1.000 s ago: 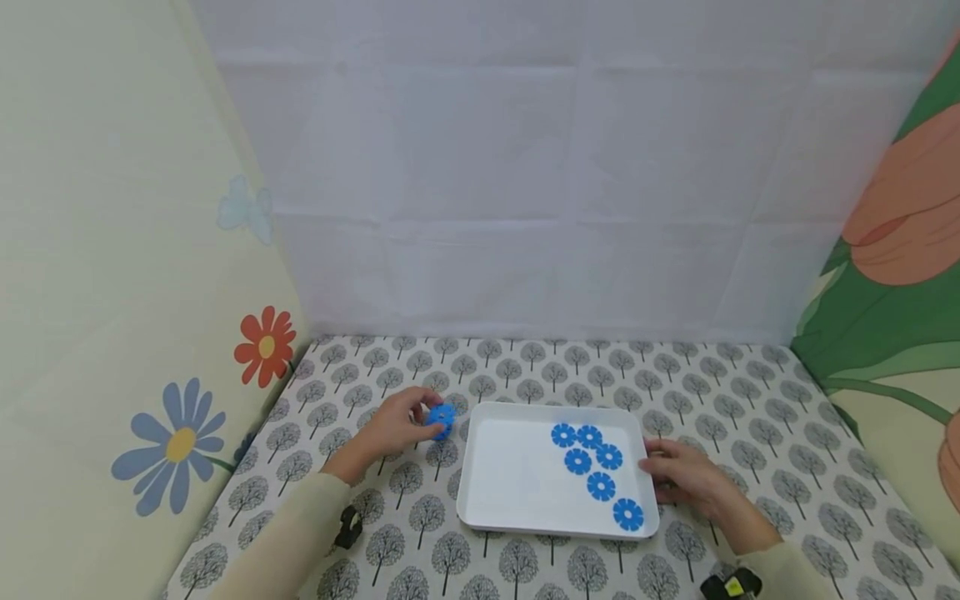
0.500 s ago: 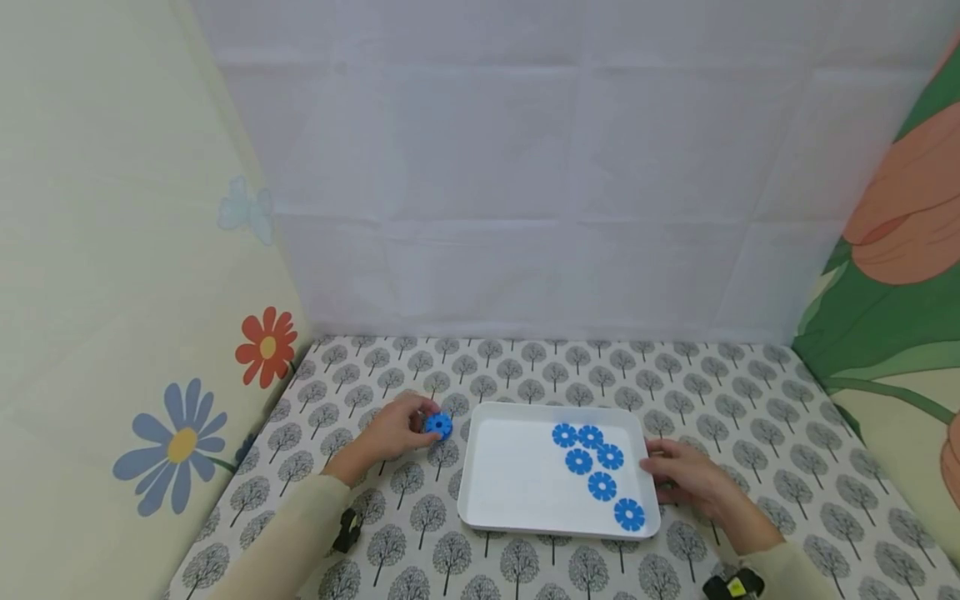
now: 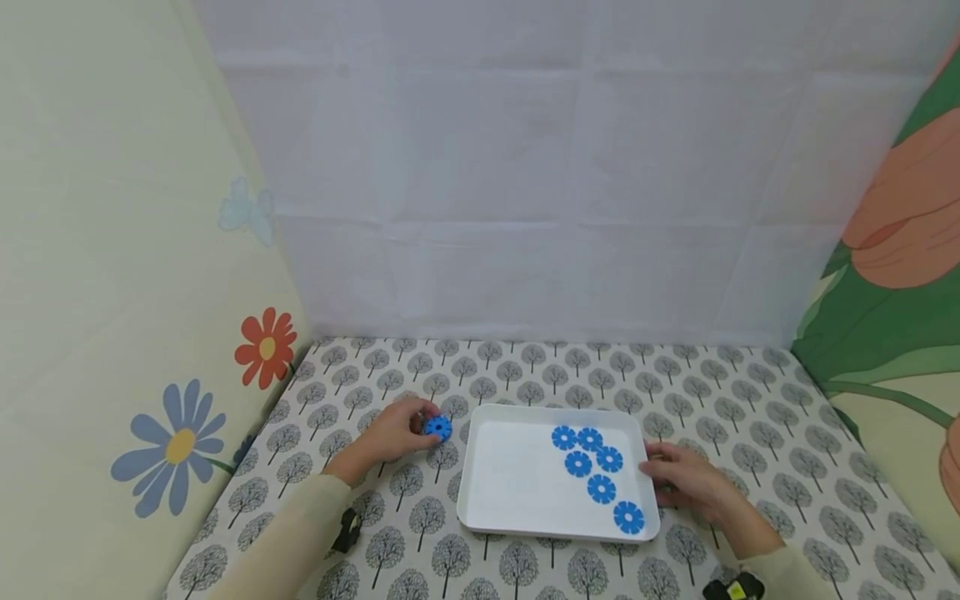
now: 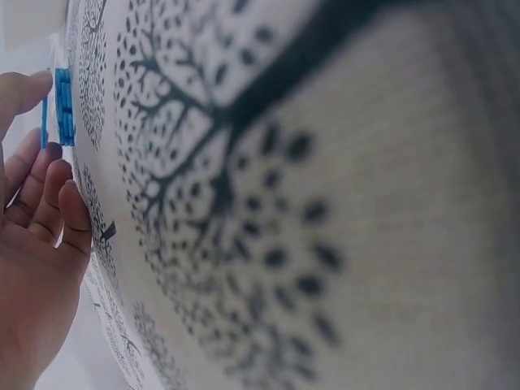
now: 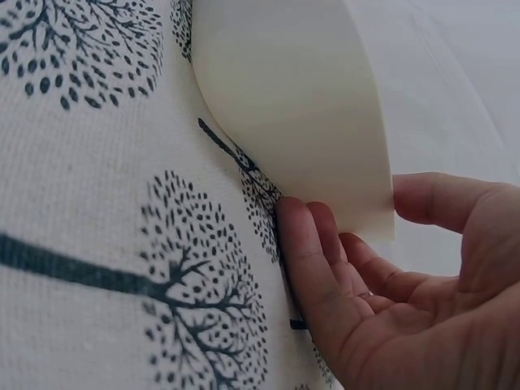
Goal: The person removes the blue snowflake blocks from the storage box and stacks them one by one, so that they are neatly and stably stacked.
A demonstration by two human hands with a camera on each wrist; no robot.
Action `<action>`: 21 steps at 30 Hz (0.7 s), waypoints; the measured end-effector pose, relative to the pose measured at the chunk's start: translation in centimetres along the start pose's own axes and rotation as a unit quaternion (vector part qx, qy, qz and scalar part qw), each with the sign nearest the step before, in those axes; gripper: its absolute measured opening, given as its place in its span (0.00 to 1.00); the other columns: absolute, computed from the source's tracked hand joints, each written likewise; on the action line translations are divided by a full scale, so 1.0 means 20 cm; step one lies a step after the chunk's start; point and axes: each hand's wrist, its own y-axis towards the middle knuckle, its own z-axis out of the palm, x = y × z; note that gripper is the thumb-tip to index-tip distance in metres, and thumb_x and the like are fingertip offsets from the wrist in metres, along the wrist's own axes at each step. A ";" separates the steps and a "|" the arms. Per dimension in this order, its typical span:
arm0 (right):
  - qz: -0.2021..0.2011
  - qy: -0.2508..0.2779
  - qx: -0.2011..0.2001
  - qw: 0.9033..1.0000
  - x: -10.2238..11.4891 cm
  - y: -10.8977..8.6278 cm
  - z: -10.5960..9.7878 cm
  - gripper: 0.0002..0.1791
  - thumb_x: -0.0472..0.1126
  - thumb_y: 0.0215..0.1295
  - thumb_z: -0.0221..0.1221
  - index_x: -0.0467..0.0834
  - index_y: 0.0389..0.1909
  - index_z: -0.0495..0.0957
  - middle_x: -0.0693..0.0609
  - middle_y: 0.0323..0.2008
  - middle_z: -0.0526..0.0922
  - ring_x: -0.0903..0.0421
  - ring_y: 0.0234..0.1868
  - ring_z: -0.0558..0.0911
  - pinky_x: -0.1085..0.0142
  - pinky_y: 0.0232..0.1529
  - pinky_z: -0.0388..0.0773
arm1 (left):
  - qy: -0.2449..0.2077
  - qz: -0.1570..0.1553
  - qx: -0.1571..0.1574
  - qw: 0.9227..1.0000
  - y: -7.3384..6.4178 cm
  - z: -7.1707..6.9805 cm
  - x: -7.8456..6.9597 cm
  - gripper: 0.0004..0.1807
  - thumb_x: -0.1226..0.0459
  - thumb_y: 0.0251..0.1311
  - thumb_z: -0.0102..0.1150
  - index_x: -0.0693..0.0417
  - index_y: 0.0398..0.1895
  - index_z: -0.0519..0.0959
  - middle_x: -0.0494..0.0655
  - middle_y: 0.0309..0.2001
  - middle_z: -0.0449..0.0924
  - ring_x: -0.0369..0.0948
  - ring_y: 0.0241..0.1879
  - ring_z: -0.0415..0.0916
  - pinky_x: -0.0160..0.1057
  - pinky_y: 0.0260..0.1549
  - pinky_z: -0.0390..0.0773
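Left of the white tray, my left hand pinches a thin blue snowflake disc between thumb and fingertips. Just beneath that disc, in the left wrist view, a short stack of blue discs sits on the cloth; from the head only one notched blue face shows. My right hand grips the tray's right edge. In the right wrist view its thumb touches the tray's rim while the fingers lie against the outer wall, their tips partly hidden. Several blue discs lie flat in the tray's right half.
A cloth with printed trees covers the table. White sheeting hangs behind it, and flower-printed panels stand at the left and right.
The pinched disc, tilted up a second ago, was lowered flat onto the stack's place as the left hand shifted slightly left. Right hand, tray and its discs stay put.
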 end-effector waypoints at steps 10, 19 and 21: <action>-0.007 0.001 0.010 1.000 -0.01 0.01 -0.01 0.33 0.42 0.70 0.61 0.32 0.70 0.65 0.39 0.50 0.82 0.49 0.46 0.83 0.54 0.46 0.84 | 0.008 0.005 0.001 1.000 -0.01 -0.01 -0.01 0.21 0.61 0.55 0.74 0.55 0.52 0.81 0.45 0.42 0.77 0.40 0.33 0.70 0.40 0.33 0.73; -0.013 0.006 0.008 1.000 -0.02 0.01 0.00 0.32 0.42 0.70 0.61 0.32 0.69 0.66 0.40 0.49 0.82 0.49 0.46 0.83 0.54 0.46 0.84 | 0.018 0.003 0.005 1.000 -0.01 -0.01 -0.02 0.21 0.60 0.56 0.74 0.56 0.51 0.81 0.44 0.40 0.77 0.39 0.31 0.70 0.38 0.32 0.73; -0.015 0.004 0.009 1.000 -0.02 0.00 0.00 0.32 0.42 0.70 0.61 0.32 0.69 0.65 0.40 0.49 0.82 0.49 0.45 0.83 0.54 0.46 0.84 | 0.020 0.004 0.007 1.000 -0.01 -0.01 -0.02 0.21 0.60 0.56 0.74 0.56 0.51 0.81 0.44 0.40 0.77 0.39 0.31 0.70 0.38 0.32 0.73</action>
